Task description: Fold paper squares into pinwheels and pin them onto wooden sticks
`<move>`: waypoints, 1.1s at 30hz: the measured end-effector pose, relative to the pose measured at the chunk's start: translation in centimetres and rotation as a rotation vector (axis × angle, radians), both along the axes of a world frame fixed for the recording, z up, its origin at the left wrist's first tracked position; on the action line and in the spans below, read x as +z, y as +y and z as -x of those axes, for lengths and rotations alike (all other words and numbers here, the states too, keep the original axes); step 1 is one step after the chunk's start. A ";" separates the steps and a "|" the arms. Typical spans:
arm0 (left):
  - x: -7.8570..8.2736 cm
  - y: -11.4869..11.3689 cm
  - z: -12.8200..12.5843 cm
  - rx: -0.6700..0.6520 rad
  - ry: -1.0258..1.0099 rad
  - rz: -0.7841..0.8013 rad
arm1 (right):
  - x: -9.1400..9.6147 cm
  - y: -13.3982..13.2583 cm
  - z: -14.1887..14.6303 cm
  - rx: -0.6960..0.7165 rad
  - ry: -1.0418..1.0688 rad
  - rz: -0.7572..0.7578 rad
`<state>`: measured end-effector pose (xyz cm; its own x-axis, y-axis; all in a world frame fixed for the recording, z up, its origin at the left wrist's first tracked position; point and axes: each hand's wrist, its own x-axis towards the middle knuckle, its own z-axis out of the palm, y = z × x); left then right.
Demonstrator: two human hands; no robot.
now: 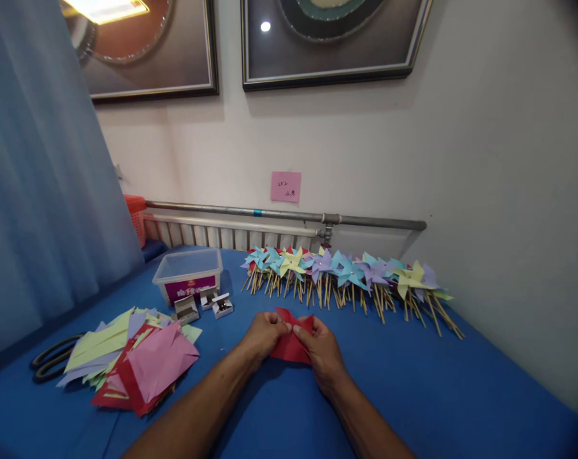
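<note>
A red paper square [289, 347], partly folded with its corners raised, lies on the blue table [413, 382] between my hands. My left hand [264, 335] pinches its left side, fingers closed on the paper. My right hand [321, 349] grips its right side, thumb and fingers pressed on a folded corner. A pile of coloured paper squares [136, 360] in pink, red, yellow-green and lilac lies to the left of my left forearm.
A long row of finished paper pinwheels [346, 274] on wooden sticks lies along the far table edge. A clear plastic box [188, 273] and small open boxes [207, 303] stand at the back left. Black scissors [52, 360] lie at the far left by the curtain.
</note>
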<state>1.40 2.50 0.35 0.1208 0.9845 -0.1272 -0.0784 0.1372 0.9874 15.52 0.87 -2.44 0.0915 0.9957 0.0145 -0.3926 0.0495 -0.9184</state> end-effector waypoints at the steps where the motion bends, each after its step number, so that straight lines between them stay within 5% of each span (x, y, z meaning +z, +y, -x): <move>1: 0.0 0.0 0.0 0.001 -0.013 0.003 | 0.0 0.1 0.0 -0.016 -0.003 -0.004; 14: -0.2 0.1 -0.5 0.062 0.015 -0.006 | -0.9 0.8 -0.3 -0.139 -0.080 -0.039; 33: -0.7 0.2 -0.6 0.041 -0.035 -0.019 | -0.6 0.4 -0.1 -0.136 -0.110 -0.070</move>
<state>2.04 2.74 -0.36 0.0844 0.9909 -0.1052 -0.1185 0.1148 0.9863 15.58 1.31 -3.02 0.2189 0.9705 0.1008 -0.2756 0.1606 -0.9478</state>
